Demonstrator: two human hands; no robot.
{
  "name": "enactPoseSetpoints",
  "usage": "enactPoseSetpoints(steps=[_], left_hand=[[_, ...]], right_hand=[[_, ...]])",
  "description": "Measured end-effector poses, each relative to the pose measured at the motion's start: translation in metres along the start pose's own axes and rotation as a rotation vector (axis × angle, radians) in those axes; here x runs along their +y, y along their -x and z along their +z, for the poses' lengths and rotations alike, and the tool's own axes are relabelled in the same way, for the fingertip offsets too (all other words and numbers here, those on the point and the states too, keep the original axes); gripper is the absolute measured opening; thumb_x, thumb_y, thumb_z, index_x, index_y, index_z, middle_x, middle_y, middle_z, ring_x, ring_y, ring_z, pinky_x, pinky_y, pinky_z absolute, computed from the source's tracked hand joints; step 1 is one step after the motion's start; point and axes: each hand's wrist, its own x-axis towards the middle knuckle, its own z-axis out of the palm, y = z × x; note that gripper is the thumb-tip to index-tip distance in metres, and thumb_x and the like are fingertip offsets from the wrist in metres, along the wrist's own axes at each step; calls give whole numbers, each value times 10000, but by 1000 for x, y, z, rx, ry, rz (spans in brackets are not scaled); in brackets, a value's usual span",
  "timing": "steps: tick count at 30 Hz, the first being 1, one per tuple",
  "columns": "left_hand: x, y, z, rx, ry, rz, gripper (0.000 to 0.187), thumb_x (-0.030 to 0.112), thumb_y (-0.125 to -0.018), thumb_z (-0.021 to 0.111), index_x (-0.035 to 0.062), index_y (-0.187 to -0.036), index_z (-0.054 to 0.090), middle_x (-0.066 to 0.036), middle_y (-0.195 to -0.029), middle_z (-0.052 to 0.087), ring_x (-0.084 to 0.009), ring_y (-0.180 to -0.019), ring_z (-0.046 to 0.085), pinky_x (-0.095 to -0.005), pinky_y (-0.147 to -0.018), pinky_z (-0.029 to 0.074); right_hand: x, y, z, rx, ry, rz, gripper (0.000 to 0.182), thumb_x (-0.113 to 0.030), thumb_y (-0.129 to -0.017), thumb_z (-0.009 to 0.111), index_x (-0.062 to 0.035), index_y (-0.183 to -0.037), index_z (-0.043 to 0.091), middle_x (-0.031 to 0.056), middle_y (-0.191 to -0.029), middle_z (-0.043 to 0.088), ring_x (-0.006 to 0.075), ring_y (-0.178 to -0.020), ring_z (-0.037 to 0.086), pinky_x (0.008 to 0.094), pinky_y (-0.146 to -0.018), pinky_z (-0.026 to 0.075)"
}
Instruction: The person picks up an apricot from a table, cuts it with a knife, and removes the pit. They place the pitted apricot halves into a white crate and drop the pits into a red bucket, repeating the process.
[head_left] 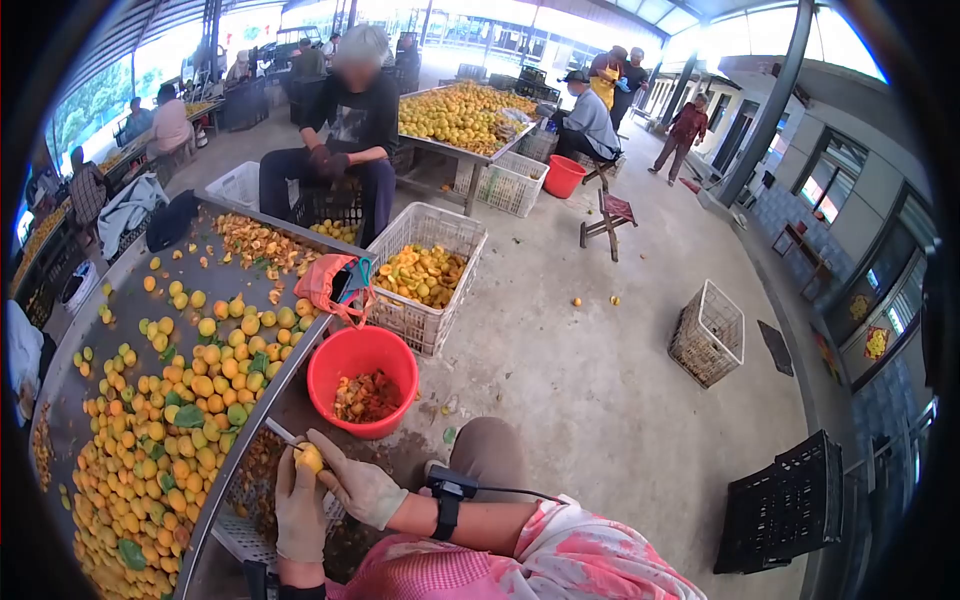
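My left hand (301, 515), in a pale glove, is closed around a yellow apricot (310, 458) above the table's near edge. My right hand (362, 488), gloved alike, presses against the same fruit from the right, its fingers bent. A thin knife (281, 431) sticks out up and left past the apricot, in line with my right hand; its handle is hidden. To the left, many whole apricots (190, 400) with a few green leaves cover the metal sorting table (120, 290). A red bucket (362, 345) with brownish scraps stands just beyond my hands.
A pale crate (435, 230) of halved fruit stands past the bucket, beside an orange bag (325, 285). Across the table a person (350, 120) sits. A pale crate (706, 335) and a black crate (780, 510) stand on the right. Below my hands is another crate (245, 540).
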Motion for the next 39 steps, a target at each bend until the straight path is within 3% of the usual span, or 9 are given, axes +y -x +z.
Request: enactPoseSetpoints(steps=[2,5,16,19,22,25,31,37,39], left_hand=[[2,4,-8,-51,-603,300,497,257,-1011,533,-35,-1389,394,-116,-1321,496,-216,-1216,491,-328,-1007,425],[-4,9,-18,70,391,-219,576,353,-1008,529,-31,-1411,380,-130,-1342,484,-208,-1203,507,-323,-981,444],[-12,16,-15,216,755,-302,565,450,-1016,459,-3,-1354,434,-114,-1259,528,-221,-1126,555,-309,-908,477],[-1,23,-20,250,567,-280,548,428,-1031,429,-9,-1361,420,-118,-1224,550,-235,-1102,566,-335,-911,476],[0,24,-38,37,-672,78,542,419,-1042,397,-22,-1354,435,-135,-1216,559,-232,-1103,559,-343,-941,453],[9,22,-35,68,-110,-61,505,378,-1046,402,-49,-1305,475,-155,-1186,570,-229,-1073,564,-331,-918,458],[-11,21,-31,222,301,-141,325,84,-976,520,-34,-1274,469,-194,-1113,576,-267,-965,595,-373,-797,517],[-17,26,-31,243,869,-465,404,347,-1012,493,23,-1251,521,-117,-1092,586,-220,-972,588,-314,-793,498],[-11,34,-37,87,-485,65,348,291,-1012,513,5,-1208,548,-79,-1125,599,-216,-954,613,-290,-832,492]], right_hand=[[-7,-1,0,14,17,-56,645,-254,-1008,440,-94,-1538,108,271,-841,625,431,-741,623,476,-666,492],[-37,-4,-6,-206,23,146,614,-225,-993,447,-102,-1525,166,293,-1008,624,457,-892,616,492,-764,499],[-23,-4,44,51,29,-101,607,-187,-979,461,-31,-1506,203,301,-1236,544,433,-1066,563,447,-943,444],[-24,-7,43,91,47,-134,616,-182,-977,464,-33,-1509,191,299,-1152,589,433,-1008,588,447,-922,450],[-31,-10,29,-177,-24,84,640,-203,-982,491,-47,-1520,182,269,-1411,414,415,-1198,521,414,-947,473],[-18,-8,43,-53,32,-86,637,-221,-982,472,-51,-1513,166,285,-973,648,439,-933,619,446,-910,448],[3,-6,71,63,-2,-133,596,-280,-999,440,-57,-1497,200,270,-1061,647,422,-1021,606,472,-945,419],[5,-1,77,-16,-25,19,583,-335,-1005,419,-58,-1482,233,257,-1164,620,422,-1117,573,481,-1046,328],[10,-4,75,-1,4,-15,585,-339,-1001,430,-52,-1477,246,261,-1185,607,419,-1156,549,469,-1058,325]])
